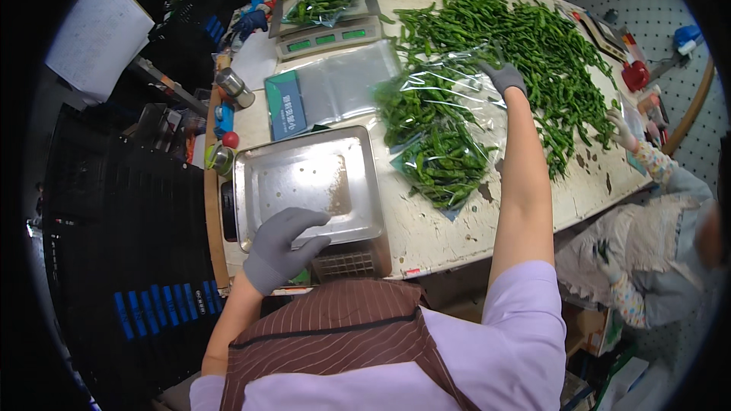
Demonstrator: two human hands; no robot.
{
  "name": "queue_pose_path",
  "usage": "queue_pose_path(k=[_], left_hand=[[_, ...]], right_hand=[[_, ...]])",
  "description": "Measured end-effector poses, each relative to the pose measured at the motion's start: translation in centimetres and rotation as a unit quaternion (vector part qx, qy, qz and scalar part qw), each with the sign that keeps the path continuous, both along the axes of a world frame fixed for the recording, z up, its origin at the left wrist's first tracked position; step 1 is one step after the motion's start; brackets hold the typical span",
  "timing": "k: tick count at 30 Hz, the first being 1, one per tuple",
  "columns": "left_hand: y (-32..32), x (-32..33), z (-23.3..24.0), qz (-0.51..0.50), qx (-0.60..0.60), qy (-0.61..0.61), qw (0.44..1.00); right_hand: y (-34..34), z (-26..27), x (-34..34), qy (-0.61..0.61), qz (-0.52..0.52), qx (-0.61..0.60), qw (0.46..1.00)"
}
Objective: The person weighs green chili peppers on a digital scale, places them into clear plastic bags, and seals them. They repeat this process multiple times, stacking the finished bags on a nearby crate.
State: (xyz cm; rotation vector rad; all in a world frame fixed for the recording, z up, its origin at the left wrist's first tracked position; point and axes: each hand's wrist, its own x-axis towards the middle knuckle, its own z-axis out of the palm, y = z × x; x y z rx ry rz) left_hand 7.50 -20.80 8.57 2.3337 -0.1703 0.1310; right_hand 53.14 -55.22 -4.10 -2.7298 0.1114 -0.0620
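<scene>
My left hand (285, 248), in a grey glove, hovers over the near left part of a metal scale pan (302, 177), thumb and fingers apart and holding nothing. My right hand (503, 77), also gloved in grey, reaches forward to the top end of a clear plastic bag (440, 85) with green peppers in it; the fingertips touch the film, and their grip is partly hidden. A second bag of green peppers (442, 162) lies on the table nearer to me. Beyond and to the right spreads a heap of loose green peppers (514, 28).
Flat clear bags (342, 83) lie beyond the pan. A digital scale (328, 37) carries another pepper bag (328, 0). Steel cups (235, 87) and a red ball-like object (230, 139) line the left edge. At right, a co-worker's gloved hand (622, 128) touches the heap. Black crates (131, 211) stand left.
</scene>
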Motion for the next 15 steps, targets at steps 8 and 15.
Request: queue_pose_path(k=[8,15], left_hand=[[3.1,-3.6,-1.8,0.153,-0.02,0.067,0.986],[2.5,-0.2,-2.5,0.052,-0.163,0.066,0.983]], right_hand=[[12.3,9.1,-1.1,-0.227,0.161,0.171,0.945],[21.0,21.9,-13.8,-0.263,0.374,0.175,0.872]])
